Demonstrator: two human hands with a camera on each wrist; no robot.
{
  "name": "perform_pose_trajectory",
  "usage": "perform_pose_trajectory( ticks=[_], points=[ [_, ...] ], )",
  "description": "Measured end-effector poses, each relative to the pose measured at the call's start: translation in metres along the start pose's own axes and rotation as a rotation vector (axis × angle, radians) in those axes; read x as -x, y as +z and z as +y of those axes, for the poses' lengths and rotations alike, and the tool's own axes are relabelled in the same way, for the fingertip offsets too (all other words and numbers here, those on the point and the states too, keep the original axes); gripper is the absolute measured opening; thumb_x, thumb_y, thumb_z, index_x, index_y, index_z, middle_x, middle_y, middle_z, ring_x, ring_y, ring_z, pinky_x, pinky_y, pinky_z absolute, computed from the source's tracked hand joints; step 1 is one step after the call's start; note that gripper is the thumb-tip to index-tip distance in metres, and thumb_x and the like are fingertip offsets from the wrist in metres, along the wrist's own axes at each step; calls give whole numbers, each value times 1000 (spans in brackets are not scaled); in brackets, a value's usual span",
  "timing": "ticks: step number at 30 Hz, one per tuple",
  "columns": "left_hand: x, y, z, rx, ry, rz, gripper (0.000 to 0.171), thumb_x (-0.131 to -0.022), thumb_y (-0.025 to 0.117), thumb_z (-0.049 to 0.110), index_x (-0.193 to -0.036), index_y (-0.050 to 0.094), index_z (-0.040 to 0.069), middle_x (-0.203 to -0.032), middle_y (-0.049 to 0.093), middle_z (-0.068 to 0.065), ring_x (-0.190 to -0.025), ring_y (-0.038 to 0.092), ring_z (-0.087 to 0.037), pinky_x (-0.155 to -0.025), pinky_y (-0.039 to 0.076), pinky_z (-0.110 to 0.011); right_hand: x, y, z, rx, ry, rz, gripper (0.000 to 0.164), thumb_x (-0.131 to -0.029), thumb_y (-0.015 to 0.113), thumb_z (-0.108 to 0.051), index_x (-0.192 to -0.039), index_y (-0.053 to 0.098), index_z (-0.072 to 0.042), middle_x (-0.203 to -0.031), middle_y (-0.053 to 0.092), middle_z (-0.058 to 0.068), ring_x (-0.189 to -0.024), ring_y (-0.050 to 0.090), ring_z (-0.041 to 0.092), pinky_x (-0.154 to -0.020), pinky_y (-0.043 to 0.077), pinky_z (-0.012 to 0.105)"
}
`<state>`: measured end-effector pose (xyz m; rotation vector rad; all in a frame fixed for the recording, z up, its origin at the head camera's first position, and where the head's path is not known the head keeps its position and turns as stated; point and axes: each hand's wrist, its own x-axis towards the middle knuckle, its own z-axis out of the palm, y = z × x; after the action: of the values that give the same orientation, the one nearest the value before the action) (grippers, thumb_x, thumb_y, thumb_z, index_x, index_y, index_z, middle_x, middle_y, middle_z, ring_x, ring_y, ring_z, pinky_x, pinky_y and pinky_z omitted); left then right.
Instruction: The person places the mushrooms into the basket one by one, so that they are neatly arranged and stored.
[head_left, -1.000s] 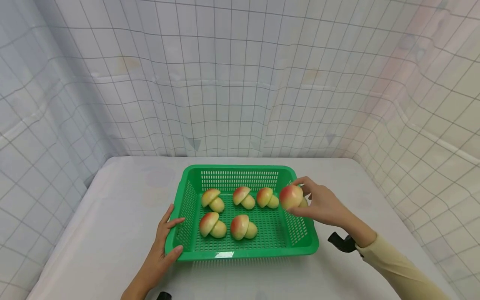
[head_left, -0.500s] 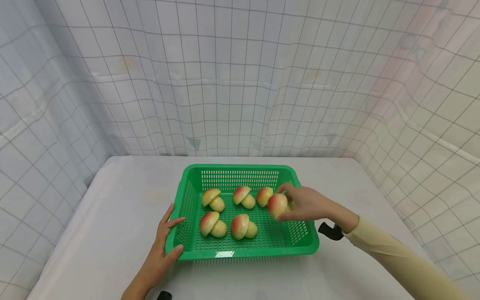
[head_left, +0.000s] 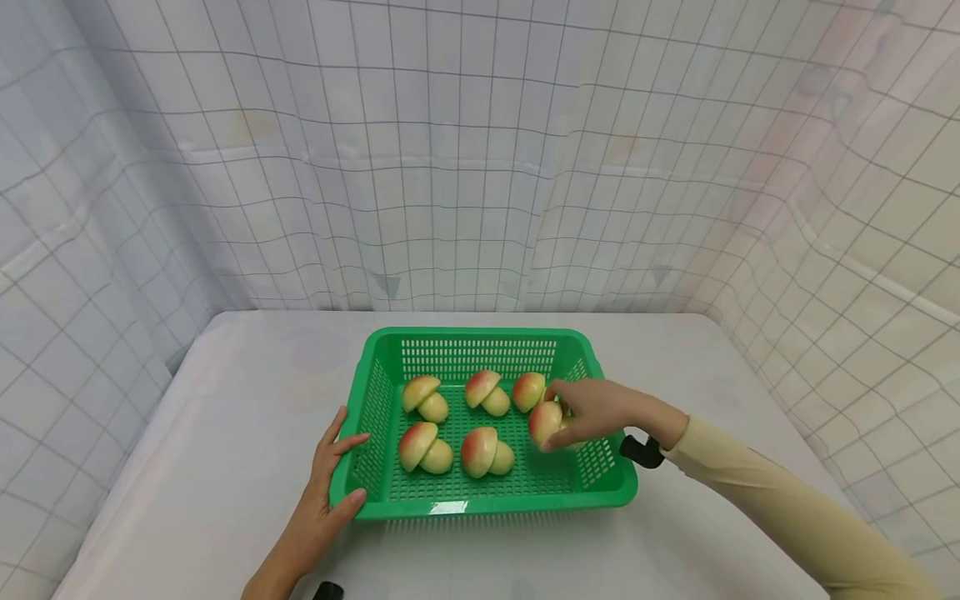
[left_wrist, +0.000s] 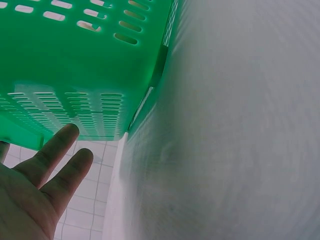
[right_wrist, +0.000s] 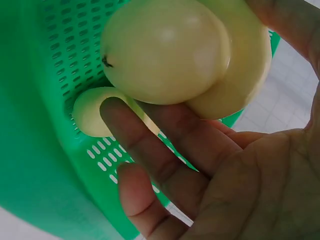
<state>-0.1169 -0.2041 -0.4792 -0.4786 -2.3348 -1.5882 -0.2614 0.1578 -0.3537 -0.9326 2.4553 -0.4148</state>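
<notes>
My right hand [head_left: 596, 408] holds a mushroom [head_left: 543, 426] with a red-and-yellow cap low inside the right part of the green basket [head_left: 510, 504]. In the right wrist view, the pale rounded stem of this mushroom [right_wrist: 160, 55] faces the camera, thumb on one side and fingers on the other. Another mushroom [right_wrist: 92, 112] shows behind the fingertips. My left hand [head_left: 322, 492] rests on the basket's left rim, thumb at the front corner. Two of its fingers [left_wrist: 67, 175] stretch out straight beside the basket's outer wall in the left wrist view.
Several similar mushrooms lie in the basket: a back row with one mushroom [head_left: 487, 393] in the middle, and a front row with another mushroom [head_left: 480, 452]. The basket stands on a white-covered table [head_left: 262, 392]. Grid-patterned white curtains [head_left: 480, 167] hang behind and at both sides.
My right hand has moved left and down, bringing the mushroom from above the basket's right rim into the basket beside the back-right mushroom. The left hand has stayed in place.
</notes>
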Motion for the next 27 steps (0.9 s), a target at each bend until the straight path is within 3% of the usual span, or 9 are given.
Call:
perform_pose_trajectory(
  ticks=[9,17,27],
  points=[
    [0,-1,2,-4,-16,0,58,-87,53,2,-142,36,8,-158,-2,-1,-142,-1,-20,-98,15,-16,-11,4,-5,73,40,-94,55,-80,73,-44,-117,52,-8,-91,59,-3,-80,54,14,-75,44,36],
    [0,-1,3,-5,-24,-3,58,-87,53,2,-142,36,9,-158,-3,0,-142,-1,-20,-97,15,-15,-22,12,-7,176,79,-169,55,-82,70,-45,-118,49,-9,-77,55,-3,-70,49,13,-69,42,34],
    [1,-1,2,-8,-32,-2,57,-87,53,2,-142,36,8,-158,-3,-6,-142,-1,-19,-96,16,-15,-27,19,-9,179,125,-188,55,-82,71,-44,-120,50,-10,-90,58,-1,-79,52,13,-79,44,37]
  ],
)
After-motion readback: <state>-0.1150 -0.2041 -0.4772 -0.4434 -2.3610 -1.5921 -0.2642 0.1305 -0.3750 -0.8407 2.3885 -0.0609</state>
